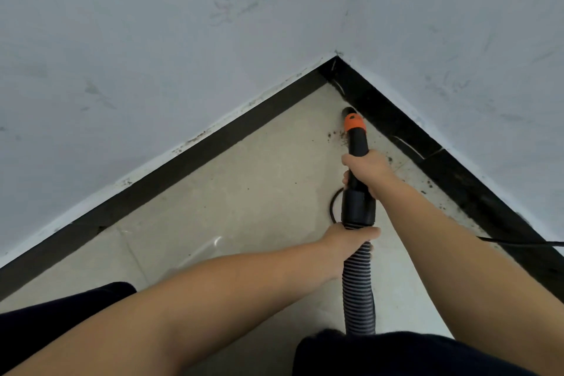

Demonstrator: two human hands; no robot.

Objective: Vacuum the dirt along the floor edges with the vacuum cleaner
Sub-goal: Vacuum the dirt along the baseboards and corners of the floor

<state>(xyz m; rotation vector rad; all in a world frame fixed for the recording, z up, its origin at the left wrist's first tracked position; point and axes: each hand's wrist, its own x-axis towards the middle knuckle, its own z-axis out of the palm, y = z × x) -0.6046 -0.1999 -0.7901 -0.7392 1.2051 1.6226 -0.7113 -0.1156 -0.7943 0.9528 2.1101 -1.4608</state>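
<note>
Black, rigid nozzle (355, 137) steers well from the right grip (367, 169) clamped on it; left grip (351, 238) wraps the floppy hose (358, 290) (light, probably) near dirt (337, 136).

Single head view, wide-angle, looking forward and steeply down into room corner (336, 55). Close over both forearms; floor (244, 192) and two walls (152, 24) fill frame. No second view to overlap.

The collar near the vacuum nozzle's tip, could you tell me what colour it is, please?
Orange, on the otherwise black nozzle; the head view shows it clearly.
</note>
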